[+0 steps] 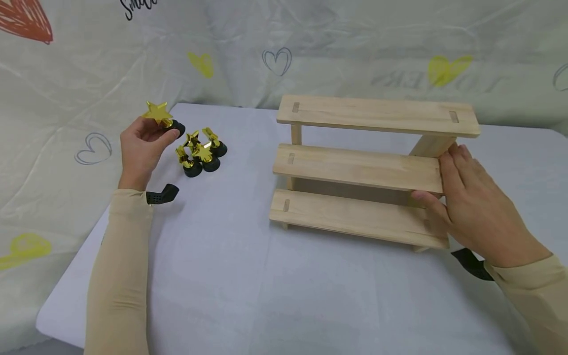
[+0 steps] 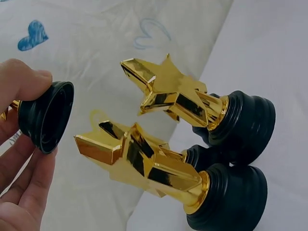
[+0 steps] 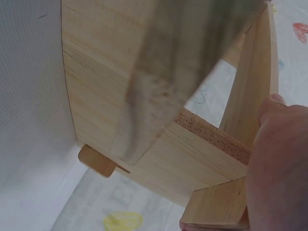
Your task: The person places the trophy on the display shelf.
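The left hand (image 1: 141, 150) pinches one trophy (image 1: 157, 112) near the other trophies (image 1: 211, 164) on the worktop (image 1: 222, 276); the right hand (image 1: 481, 202), fingers extended, touches the rack (image 1: 355, 165). Picking up seems in hand; next probably needs careful carrying.

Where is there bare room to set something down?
The white table is bare between the trophy cluster and the wooden shelf, and in front of the shelf. All three board tops look bare. It's crowded at the cluster, near the left hand and its held trophy, and at the shelf's right end, by the right hand.
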The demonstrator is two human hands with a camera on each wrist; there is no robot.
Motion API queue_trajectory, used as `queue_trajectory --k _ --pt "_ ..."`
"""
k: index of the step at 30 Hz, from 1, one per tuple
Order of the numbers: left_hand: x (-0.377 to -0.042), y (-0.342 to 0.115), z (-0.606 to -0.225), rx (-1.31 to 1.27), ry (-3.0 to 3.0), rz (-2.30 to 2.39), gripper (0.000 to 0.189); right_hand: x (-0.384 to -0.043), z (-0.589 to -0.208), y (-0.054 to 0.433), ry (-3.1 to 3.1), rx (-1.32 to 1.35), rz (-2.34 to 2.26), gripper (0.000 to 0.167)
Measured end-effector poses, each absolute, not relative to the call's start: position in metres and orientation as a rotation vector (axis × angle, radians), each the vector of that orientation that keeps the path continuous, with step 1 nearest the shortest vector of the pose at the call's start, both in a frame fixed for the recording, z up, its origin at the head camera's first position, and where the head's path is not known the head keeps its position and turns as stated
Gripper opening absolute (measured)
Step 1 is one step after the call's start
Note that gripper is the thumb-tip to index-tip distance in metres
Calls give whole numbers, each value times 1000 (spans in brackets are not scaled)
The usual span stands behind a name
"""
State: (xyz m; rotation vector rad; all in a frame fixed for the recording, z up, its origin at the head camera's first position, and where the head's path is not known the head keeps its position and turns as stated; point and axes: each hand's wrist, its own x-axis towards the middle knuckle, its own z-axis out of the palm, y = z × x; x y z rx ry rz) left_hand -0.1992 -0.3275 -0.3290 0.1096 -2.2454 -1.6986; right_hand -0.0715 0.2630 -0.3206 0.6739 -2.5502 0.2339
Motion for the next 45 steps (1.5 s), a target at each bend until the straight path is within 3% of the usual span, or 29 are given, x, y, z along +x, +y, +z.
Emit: queue_trajectory --k 13,45 --pt "-194 -311 -317 47 -2279 -1672 47 -70 -320 264 -2588 650 228 103" --pt "-184 -267 -306 -302 -2163 -1829 40 -68 -317 266 -2681 581 225 92"
